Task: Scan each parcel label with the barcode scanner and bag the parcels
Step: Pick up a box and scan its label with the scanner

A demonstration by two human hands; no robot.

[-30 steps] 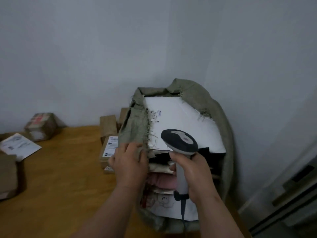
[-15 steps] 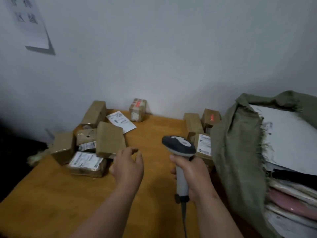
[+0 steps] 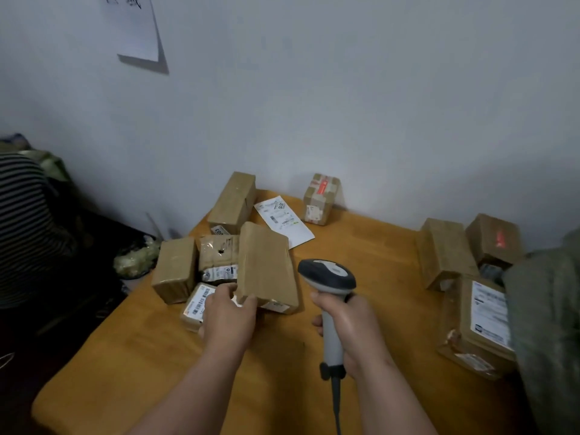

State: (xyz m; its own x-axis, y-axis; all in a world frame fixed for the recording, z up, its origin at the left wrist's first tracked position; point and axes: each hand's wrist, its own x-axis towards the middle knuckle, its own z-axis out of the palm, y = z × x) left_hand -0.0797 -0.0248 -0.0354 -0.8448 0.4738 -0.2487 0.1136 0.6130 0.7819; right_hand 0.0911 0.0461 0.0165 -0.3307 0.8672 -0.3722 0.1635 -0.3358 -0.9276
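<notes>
1. Parcel (image 3: 266,266), a flat brown box, lies tilted on top of the left-hand pile on the desk (image 3: 361,246), its label face not showing.
2. Left hand (image 3: 230,318) pinches its near corner, thumb and fingers curled on the edge.
3. Right hand (image 3: 351,328) is wrapped round the barcode scanner (image 3: 328,277), just right of the parcel.
4. Best to lift it clear, turn the label up, and aim squarely.

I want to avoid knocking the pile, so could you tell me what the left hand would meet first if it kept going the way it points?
The left hand already touches the flat brown cardboard parcel, thumb at its near edge; its fingers lie over the white-labelled parcel beneath. Pushing on would likely shove these first.
</notes>
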